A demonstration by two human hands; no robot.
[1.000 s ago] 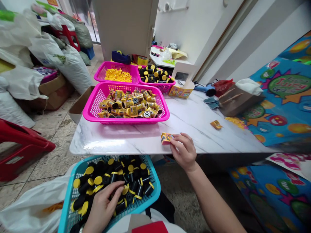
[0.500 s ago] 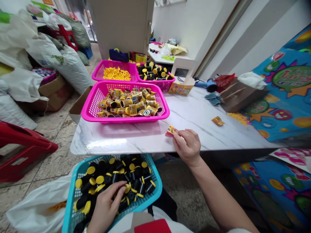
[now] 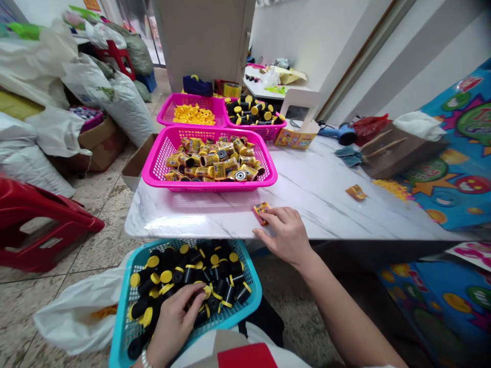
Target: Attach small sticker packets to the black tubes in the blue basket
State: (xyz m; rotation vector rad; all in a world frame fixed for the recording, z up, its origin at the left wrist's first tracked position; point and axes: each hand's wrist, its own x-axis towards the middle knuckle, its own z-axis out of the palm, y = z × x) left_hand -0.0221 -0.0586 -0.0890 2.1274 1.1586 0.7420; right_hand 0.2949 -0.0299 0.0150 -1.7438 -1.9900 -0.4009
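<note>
My left hand [image 3: 177, 316] reaches into the turquoise basket [image 3: 256, 295], its thumb and fingers closed on the yellow cap of a small black canister. Several more black canisters with yellow caps [image 3: 189, 274] lie jumbled around it. At the table's front edge, my right hand [image 3: 288, 234] rests with its thumb held apart and its fingertips touching a small stack of yellow printed labels [image 3: 262, 209]. The stack lies on the marbled white tabletop [image 3: 215, 212]. Further right, a loose curled yellow label [image 3: 356, 192] lies alone.
A pink basket [image 3: 209, 186] holds canisters wrapped in yellow labels. Behind it stand a pink basket of yellow rings [image 3: 194, 114] and another of black canisters [image 3: 253, 110]. A carton with a handle [image 3: 295, 137] is beside them. A red stool [image 3: 42, 225] stands at left.
My right hand has lowered the label stack onto the table and its thumb has come away. My left hand stays at the canister. The view has shifted slightly left.
</note>
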